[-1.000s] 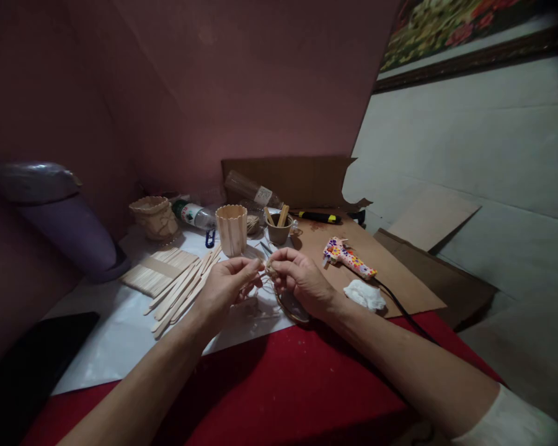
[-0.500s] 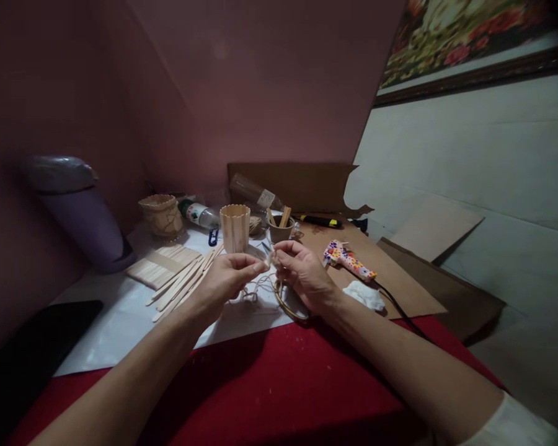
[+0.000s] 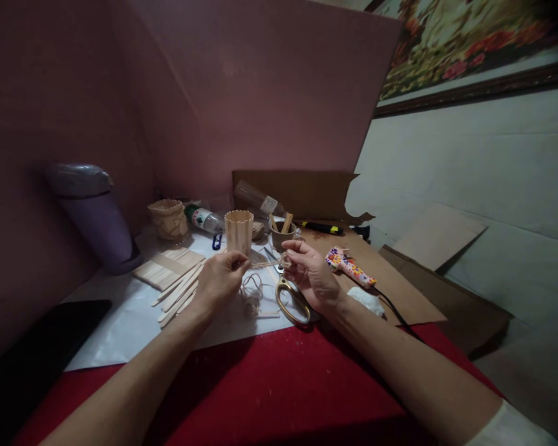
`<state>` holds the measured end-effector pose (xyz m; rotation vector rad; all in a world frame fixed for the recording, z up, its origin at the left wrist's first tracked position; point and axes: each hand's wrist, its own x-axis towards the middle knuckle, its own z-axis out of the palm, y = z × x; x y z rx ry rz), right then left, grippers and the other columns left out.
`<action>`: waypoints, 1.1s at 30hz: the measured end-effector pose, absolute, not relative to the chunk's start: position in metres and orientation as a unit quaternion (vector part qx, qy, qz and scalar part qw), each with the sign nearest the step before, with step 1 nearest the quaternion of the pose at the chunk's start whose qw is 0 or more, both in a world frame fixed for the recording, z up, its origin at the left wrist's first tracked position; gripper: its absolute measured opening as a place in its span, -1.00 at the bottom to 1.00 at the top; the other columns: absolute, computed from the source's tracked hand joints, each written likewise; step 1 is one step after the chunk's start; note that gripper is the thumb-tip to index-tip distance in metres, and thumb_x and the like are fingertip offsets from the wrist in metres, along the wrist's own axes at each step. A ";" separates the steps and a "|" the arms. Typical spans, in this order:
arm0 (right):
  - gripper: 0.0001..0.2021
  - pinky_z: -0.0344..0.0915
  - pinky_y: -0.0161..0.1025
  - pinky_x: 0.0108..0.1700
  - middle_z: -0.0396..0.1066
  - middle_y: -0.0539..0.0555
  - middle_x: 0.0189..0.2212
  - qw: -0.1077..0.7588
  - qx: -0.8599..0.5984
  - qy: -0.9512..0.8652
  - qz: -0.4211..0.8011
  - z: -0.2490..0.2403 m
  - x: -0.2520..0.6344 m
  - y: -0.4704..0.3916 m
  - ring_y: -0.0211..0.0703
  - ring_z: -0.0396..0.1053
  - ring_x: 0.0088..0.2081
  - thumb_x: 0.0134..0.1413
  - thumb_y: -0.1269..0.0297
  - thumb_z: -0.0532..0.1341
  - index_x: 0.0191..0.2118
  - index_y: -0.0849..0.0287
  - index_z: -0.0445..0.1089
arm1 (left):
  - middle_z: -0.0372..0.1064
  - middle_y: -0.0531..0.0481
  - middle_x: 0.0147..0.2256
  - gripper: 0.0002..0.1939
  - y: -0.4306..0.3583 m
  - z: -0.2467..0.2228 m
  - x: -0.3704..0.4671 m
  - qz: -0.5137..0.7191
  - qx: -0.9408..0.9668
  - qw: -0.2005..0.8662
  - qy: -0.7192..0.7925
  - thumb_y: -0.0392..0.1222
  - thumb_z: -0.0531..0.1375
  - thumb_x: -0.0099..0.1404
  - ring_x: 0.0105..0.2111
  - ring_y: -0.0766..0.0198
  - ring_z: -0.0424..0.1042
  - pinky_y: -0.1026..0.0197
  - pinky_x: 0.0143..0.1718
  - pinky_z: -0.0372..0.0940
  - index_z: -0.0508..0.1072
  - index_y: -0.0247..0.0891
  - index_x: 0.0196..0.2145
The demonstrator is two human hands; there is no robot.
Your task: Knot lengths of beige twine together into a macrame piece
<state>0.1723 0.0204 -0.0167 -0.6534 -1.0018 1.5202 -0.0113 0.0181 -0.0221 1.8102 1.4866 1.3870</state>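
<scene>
- Clock directions from held twine (image 3: 264, 264).
- 6 o'clock, nearest: red cloth (image 3: 270, 390).
- 5 o'clock: scissors (image 3: 280, 282) on white sheet (image 3: 105, 334), near right hand (image 3: 312, 277).
- 7 o'clock: loose twine loops (image 3: 252, 296) on same sheet.
- Centre: holding twine above sheet, pinched narrowly in fingers of both left hand (image 3: 219, 280) and right hand, stretched between.
- 4 o'clock: white wad (image 3: 366, 299).
- 9 o'clock: loose sticks (image 3: 180, 292) beside banded stick bundle (image 3: 168, 267).
- 3 o'clock: floral glue gun (image 3: 351, 267) on cardboard (image 3: 411, 303).
- 11 o'clock: scalloped stick cup (image 3: 239, 233), upright.
- 1 o'clock: small pot (image 3: 283, 238) with sticks inside.
- 2 o'clock, farther: yellow-black cutter (image 3: 322, 228).
</scene>
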 end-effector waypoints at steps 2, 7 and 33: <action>-0.73 -0.01 -0.37 -0.54 0.24 -0.09 -0.54 0.570 -0.276 -0.437 0.639 -0.019 0.172 0.022 -0.39 0.07 -0.58 -0.19 0.32 0.31 -0.28 0.17 0.30 | 0.35 -0.04 -0.57 -0.95 0.015 -0.018 -0.009 0.508 0.665 0.189 0.514 -0.24 0.29 -0.01 -0.45 0.20 0.22 0.22 -0.40 0.06 0.53 -0.17 -0.60; -0.74 -0.01 -0.37 -0.55 0.22 -0.10 -0.57 0.548 -0.302 -0.530 0.573 -0.027 0.168 0.022 -0.39 0.07 -0.59 -0.16 0.24 0.34 -0.34 0.19 0.32 | 0.41 -0.07 -0.42 -0.96 0.005 -0.010 0.002 0.540 0.696 0.137 0.452 -0.23 0.27 0.05 -0.28 0.15 0.24 0.16 -0.24 0.14 0.55 -0.16 -0.52; -0.71 0.15 -0.38 -0.51 0.27 -0.06 -0.43 0.494 -0.284 -0.625 0.534 -0.028 0.160 0.009 -0.37 0.19 -0.51 -0.09 0.17 0.32 -0.28 0.13 0.26 | 0.16 0.14 -0.71 -0.76 0.001 -0.008 0.005 0.511 0.516 0.564 0.394 -0.08 0.28 0.05 -0.75 0.53 0.00 0.38 -0.72 -0.20 0.40 -0.33 -0.49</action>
